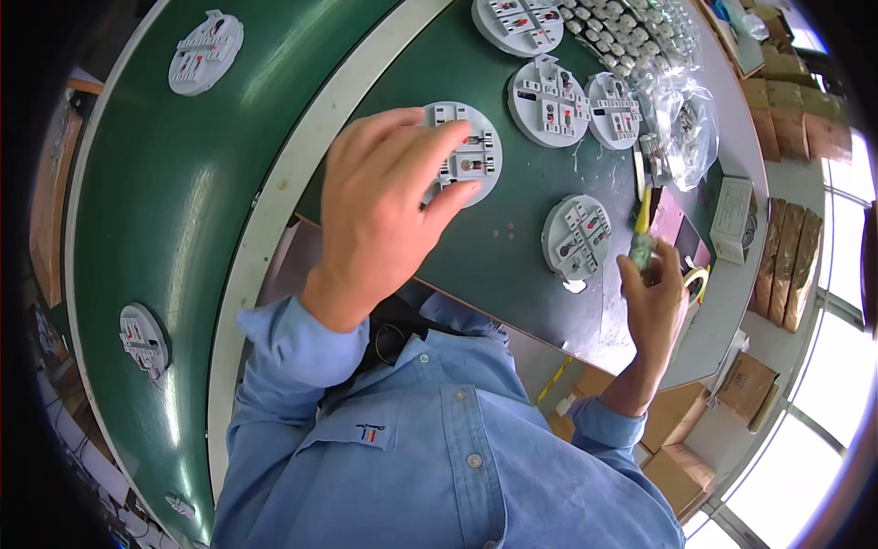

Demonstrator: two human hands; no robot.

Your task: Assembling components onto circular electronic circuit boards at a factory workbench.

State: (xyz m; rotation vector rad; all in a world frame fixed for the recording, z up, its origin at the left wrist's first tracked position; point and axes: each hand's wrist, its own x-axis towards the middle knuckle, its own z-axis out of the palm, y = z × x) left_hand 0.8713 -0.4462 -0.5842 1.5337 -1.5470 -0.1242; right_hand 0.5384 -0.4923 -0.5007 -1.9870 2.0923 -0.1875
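Note:
My left hand (384, 206) is over a round light-grey plastic disc (485, 146) with slots and small red and dark parts on its face. Its thumb and fingers are spread, and they cover the disc's left side; whether they touch it I cannot tell. At the right side of the table, my right hand (660, 297) is closed around a slim tool with a green and yellow handle (643, 247), whose tip is not clear. Between the hands lies another such disc (576, 238), near the table's front edge.
More grey discs (549, 102) sit farther back, beside a heap of small whitish parts (626, 32) and a clear plastic bag (686, 137). A white box (732, 220) and a tape roll (698, 282) are at the right. On the left, a green conveyor belt (201, 210) carries several discs.

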